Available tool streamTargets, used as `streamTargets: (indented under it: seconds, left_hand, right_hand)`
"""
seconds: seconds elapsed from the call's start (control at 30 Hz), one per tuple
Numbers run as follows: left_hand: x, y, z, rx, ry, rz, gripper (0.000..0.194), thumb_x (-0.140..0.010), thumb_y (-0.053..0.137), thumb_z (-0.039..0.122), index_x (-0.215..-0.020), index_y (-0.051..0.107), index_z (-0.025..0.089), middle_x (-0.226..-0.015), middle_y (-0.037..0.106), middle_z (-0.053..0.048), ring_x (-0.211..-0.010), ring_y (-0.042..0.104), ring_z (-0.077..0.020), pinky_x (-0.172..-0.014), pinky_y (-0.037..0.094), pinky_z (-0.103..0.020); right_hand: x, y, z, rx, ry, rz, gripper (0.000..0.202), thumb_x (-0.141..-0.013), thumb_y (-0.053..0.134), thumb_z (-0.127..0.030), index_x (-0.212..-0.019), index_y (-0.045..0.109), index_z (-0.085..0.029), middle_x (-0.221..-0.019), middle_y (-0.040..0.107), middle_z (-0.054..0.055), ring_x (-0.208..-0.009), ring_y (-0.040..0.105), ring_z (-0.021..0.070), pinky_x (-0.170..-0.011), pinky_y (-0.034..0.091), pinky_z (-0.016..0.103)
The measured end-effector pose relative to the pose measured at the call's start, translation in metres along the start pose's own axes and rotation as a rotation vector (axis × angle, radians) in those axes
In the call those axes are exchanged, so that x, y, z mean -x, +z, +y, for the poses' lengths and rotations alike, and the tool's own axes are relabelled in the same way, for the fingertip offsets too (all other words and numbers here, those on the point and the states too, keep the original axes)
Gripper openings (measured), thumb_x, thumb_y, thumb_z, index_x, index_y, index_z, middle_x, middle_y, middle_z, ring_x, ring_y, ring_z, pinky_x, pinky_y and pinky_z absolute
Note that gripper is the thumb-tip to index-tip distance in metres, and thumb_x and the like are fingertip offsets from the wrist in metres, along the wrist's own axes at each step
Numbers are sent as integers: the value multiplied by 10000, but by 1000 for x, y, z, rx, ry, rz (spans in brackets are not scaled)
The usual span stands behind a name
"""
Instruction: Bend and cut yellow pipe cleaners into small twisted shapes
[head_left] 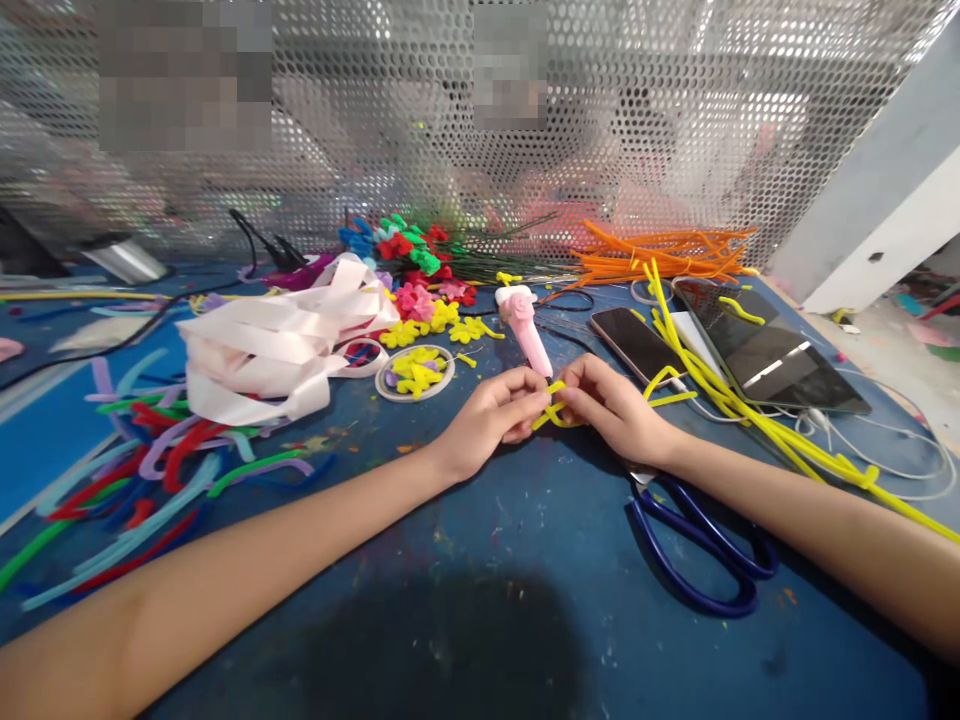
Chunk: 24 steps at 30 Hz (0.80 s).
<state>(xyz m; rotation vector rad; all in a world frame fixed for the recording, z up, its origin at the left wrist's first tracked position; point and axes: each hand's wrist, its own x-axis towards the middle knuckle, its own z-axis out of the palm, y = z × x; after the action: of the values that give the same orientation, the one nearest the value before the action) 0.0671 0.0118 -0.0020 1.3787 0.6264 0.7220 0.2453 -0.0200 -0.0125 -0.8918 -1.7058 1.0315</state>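
Near the middle of the blue table, my left hand pinches one side of a small bent yellow pipe cleaner. My right hand grips its other side, with the fingertips of both hands almost touching. The yellow piece forms small loops between them, partly hidden by the fingers. Just beyond my hands lies a pink and white tool. Blue-handled scissors rest below my right wrist, their blades mostly hidden under it. Long yellow pipe cleaners lie beside my right forearm.
Pale ribbon and cut colored pipe cleaners lie left. A round dish holds yellow flowers. Orange stems lie before a perforated metal screen. A phone, tablet and white cables are right.
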Motion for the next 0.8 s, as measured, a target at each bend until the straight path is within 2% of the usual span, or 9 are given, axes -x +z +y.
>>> streamTargets:
  seconds: [0.13, 0.23, 0.33, 0.57, 0.7, 0.8]
  left_hand:
    - [1, 1, 3, -32, -32, -68, 184, -818, 551, 344, -826, 521, 162, -555, 536, 34, -394, 344, -35, -370, 189, -175]
    - [0, 1, 5, -6, -74, -72, 190, -805, 551, 344, -799, 509, 158, -620, 601, 5, -418, 453, -47, -369, 212, -169]
    - [-2, -1, 5, 33, -85, -71, 164, -781, 561, 310, -754, 502, 159, -597, 603, 4, -479, 537, -78, -375, 235, -160]
    - [-4, -4, 5, 62, -107, -22, 119, -730, 598, 240, -702, 532, 146, -583, 616, 8, -511, 569, -87, -486, 409, -183]
    - [-3, -4, 3, -6, -70, -8, 138, -741, 593, 249, -679, 543, 137, -574, 617, -2, -505, 569, -92, -481, 417, -189]
    - [-3, -3, 3, -53, -61, -10, 151, -748, 579, 244, -655, 531, 136, -562, 610, 2, -495, 562, -86, -473, 410, -184]
  right_hand:
    - [2, -1, -4, 254, -54, 62, 129, -902, 476, -291, -832, 444, -188, -673, 484, -40, -575, 462, 70, -544, 383, 193]
    - [2, -1, -5, 355, -101, 105, 110, -883, 505, -280, -844, 490, -178, -694, 507, -31, -575, 460, 68, -541, 383, 193]
    - [2, -2, -5, 380, -135, 100, 104, -872, 527, -270, -878, 541, -167, -724, 551, -15, -596, 488, 73, -563, 402, 195]
    - [1, -4, -7, 457, -239, 81, 99, -892, 485, -229, -868, 562, -171, -818, 574, 23, -739, 543, 118, -662, 443, 237]
    - [1, -5, -10, 507, -309, 60, 92, -907, 466, -219, -871, 540, -179, -890, 599, 47, -862, 560, 152, -785, 446, 294]
    - [2, -4, -10, 517, -321, 39, 86, -916, 446, -201, -880, 521, -179, -917, 602, 51, -875, 564, 149, -798, 447, 289]
